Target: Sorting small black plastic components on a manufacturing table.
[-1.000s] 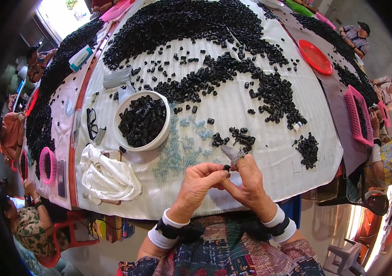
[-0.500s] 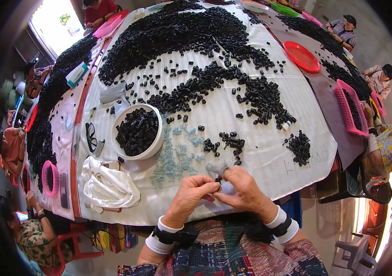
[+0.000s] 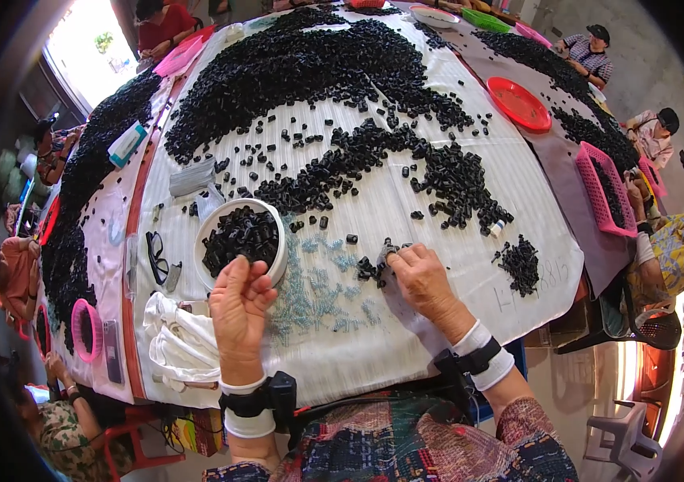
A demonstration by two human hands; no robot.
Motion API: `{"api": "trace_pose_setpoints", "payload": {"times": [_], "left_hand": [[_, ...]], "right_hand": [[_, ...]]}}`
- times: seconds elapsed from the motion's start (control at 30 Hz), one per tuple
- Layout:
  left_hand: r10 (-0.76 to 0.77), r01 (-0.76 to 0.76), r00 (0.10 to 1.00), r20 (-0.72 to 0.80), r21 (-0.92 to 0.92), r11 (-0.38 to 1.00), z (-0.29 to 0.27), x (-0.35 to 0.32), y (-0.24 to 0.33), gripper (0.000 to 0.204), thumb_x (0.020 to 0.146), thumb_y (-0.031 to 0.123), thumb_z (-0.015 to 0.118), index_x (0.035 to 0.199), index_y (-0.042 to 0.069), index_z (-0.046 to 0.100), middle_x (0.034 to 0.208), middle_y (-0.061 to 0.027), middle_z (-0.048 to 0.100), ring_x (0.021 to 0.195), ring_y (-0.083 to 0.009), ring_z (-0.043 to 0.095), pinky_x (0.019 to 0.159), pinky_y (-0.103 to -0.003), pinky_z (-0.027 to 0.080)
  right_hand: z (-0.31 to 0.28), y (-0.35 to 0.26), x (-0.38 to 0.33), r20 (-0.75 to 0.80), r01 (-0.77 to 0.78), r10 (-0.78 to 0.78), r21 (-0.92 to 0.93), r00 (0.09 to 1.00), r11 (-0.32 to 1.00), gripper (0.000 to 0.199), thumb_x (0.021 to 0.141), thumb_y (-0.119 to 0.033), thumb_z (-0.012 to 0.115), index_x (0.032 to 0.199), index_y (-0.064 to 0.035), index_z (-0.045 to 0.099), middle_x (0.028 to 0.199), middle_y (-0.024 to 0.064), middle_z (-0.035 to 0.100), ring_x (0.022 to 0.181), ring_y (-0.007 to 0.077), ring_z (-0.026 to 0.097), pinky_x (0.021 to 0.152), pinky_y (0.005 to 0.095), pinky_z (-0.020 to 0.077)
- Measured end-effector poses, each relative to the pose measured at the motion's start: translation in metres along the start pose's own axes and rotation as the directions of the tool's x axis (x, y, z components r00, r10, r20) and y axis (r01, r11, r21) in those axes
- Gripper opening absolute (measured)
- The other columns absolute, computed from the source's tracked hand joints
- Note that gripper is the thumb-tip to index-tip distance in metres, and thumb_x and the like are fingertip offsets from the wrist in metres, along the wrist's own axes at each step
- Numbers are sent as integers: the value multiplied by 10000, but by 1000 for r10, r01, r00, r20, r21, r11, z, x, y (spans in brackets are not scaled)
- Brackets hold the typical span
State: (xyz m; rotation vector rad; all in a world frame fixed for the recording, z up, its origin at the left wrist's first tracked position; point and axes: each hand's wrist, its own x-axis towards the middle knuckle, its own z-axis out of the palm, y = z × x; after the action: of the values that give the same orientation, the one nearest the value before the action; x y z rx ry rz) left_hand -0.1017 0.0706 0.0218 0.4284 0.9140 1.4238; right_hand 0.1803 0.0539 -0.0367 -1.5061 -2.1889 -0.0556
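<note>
counter (image 3: pixel 406 217) draped in white ribbed cloth, heaped with small black plastic pieces | round white bowl (image 3: pixel 239 238) of black pieces | left hand (image 3: pixel 239 309) at bowl rim, grip pinched, seemingly on one piece – release squarely over bowl | right hand (image 3: pixel 422 277) fingers closing on loose pieces

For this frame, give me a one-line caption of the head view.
Left hand raised beside a white bowl of black pieces; right hand picks at loose black pieces on the table.

A table (image 3: pixel 406 337) under white sheeting carries black pieces (image 3: pixel 310 64) heaped far and scattered mid-way, a white bowl (image 3: pixel 279 255) near-left, clear bits (image 3: pixel 318 293) beside it, and folded white cloth (image 3: pixel 177 349) nearest left.
</note>
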Motion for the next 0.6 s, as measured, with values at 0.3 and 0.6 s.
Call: {"api": "trace_pose_setpoints", "payload": {"times": [0.3,0.6], "left_hand": [[26,-32,996,-90,-69,997,-10,29,17,169,879,177,609,977,48,559,933,-104,644,742,-162,644,600,-281,569],[88,-88,996,23,13,996,-3,7,2,147,885,114,581,1012,46,549,862,-101,642,703,-160,639,594,-304,566]], "right_hand": [[4,-5,6,47,29,-26,-53,999,998,262,744,-66,564,1005,-95,574,778,48,512,806,230,521,688,346,416],[1,-2,-4,-59,-28,29,18,998,999,340,710,-50,568,1048,-64,529,765,83,503,745,263,520,659,372,413]]}}
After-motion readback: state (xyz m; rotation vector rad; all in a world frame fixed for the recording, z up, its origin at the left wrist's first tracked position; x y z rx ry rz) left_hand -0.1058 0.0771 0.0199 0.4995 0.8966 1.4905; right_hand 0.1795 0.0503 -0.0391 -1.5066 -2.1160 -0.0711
